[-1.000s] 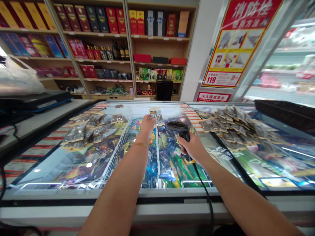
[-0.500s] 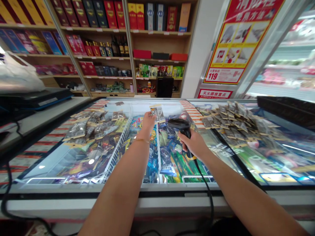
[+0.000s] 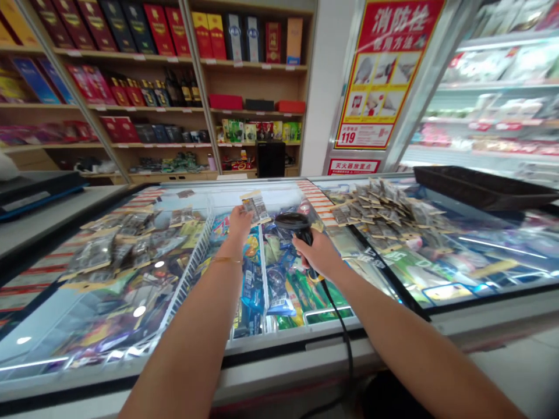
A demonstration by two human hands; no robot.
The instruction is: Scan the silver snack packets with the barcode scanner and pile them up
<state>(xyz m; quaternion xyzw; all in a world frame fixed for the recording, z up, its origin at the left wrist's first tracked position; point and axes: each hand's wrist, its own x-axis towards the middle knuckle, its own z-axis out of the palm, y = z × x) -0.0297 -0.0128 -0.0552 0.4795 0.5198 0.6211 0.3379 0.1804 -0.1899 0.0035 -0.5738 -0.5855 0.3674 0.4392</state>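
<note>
Between the fingers of my left hand (image 3: 240,224) is a small snack packet (image 3: 257,207), held up over the glass top of a chest freezer (image 3: 283,185). My right hand (image 3: 317,251) is wrapped round the handle of a black barcode scanner (image 3: 293,221), whose head points toward the packet. A black cable (image 3: 338,314) runs down from the scanner's grip over the freezer's front edge. Similar packets lie in a heap (image 3: 379,203) on the right and in a looser pile (image 3: 117,238) on the left.
A black tray (image 3: 480,183) rests at the right of the glass. Colourful bagged goods show inside the freezer beside a white wire divider (image 3: 192,262). At the left stands a counter with a black device (image 3: 39,189). Shelves (image 3: 257,67) with boxes and bottles line the back.
The view has turned to the right, so everything sits further left in the picture. Both hands keep their holds on the packet and the scanner, with little change between them.
</note>
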